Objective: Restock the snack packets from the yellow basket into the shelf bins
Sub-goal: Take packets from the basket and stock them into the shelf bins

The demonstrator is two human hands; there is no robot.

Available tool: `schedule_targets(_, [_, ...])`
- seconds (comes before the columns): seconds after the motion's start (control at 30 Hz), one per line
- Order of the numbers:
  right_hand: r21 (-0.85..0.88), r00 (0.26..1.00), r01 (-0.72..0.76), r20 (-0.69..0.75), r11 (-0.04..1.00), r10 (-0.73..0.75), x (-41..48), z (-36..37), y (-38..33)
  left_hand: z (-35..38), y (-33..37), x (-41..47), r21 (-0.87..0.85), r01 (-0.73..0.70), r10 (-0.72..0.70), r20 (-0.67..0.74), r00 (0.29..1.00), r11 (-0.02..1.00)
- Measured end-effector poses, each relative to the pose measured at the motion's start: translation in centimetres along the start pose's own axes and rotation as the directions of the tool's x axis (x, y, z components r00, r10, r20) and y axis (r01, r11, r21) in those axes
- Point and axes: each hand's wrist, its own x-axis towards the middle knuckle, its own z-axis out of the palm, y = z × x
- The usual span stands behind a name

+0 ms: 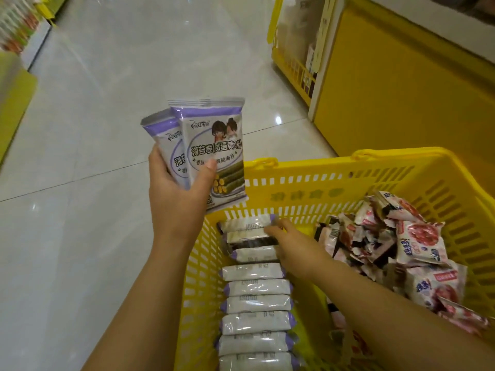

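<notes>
We see raised packets (211, 153): silver-grey, purple top band, dark lettering, dark-haired cartoon figures, green rolls with yellow centres. Then row of packets (254, 287): white-silver backs, purple ends, black barcodes. We note loose packets (420, 242) pink-white, red round picture, blue marks. Our basket (401, 170) bright yellow, slotted grid walls. Beyond, floor (134, 62) pale grey gloss tile, thin dark joints; shelf unit (388, 89) yellow, white trim.
</notes>
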Motion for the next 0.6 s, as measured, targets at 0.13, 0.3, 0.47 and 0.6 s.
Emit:
schedule_targets(0.13, [-0.117,1.0,0.009,0.009,0.993,-0.008,0.8,-0.2,0.3,0.3,-0.3,0.0,0.008,-0.002,0.002,0.004,1.0,1.0])
schedule_targets(0.3, [-0.086,0.999,0.046,-0.01,0.995,-0.047,0.5,-1.8,0.5,0.4,-0.5,-0.1,0.059,-0.026,0.024,0.026,0.999,0.998])
schedule_targets(0.47, [0.265,0.996,0.02,-0.09,0.964,0.004,-2.6,-6.4,-0.3,0.4,0.7,-0.3,0.047,-0.02,0.02,0.01,1.0,0.999])
schedule_targets(0.6, [0.557,0.963,-0.085,-0.165,0.826,0.211,-6.0,-11.0,-0.5,0.7,3.4,-0.8,-0.001,0.002,-0.002,0.0,1.0,1.0])
